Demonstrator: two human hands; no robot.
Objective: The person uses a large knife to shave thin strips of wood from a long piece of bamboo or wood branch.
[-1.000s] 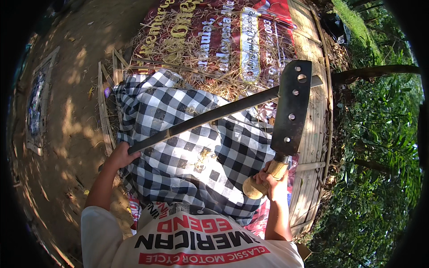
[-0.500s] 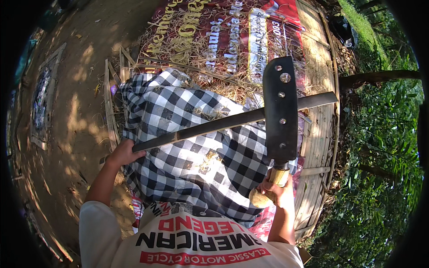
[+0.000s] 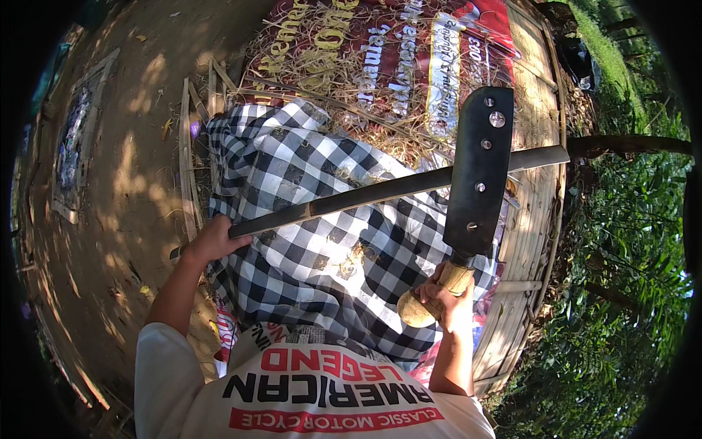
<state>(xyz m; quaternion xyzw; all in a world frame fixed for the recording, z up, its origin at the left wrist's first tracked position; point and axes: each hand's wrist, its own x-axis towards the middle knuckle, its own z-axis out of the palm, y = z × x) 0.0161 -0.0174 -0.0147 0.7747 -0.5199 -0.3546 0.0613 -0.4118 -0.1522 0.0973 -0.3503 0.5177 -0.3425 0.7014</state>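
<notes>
My left hand (image 3: pixel 212 238) is closed round the near left end of a long dark bamboo strip (image 3: pixel 344 200), whose short tail sticks out past the fist. The strip slants up and across to the right, over my lap. In my right hand (image 3: pixel 452 298) is a broad cleaver (image 3: pixel 479 172) with a black blade, several round holes and a pale wooden handle with a bulbous butt. Its upright blade crosses in front of the strip near the far end; whether the two touch I cannot tell. A black-and-white checked cloth (image 3: pixel 322 256) covers my legs beneath both.
Ahead lies a dark red printed banner (image 3: pixel 380 58) strewn with thin shavings. A bamboo-slat platform (image 3: pixel 537 110) runs along the right, with green plants (image 3: pixel 621 241) beyond. Loose slats (image 3: pixel 188 161) stand at the left edge, beside bare earth (image 3: pixel 131 175) with a framed panel.
The cleaver's blade leans further to the right, and its handle butt has shifted slightly left. My left hand keeps its hold on the strip. The whole view has shifted a little.
</notes>
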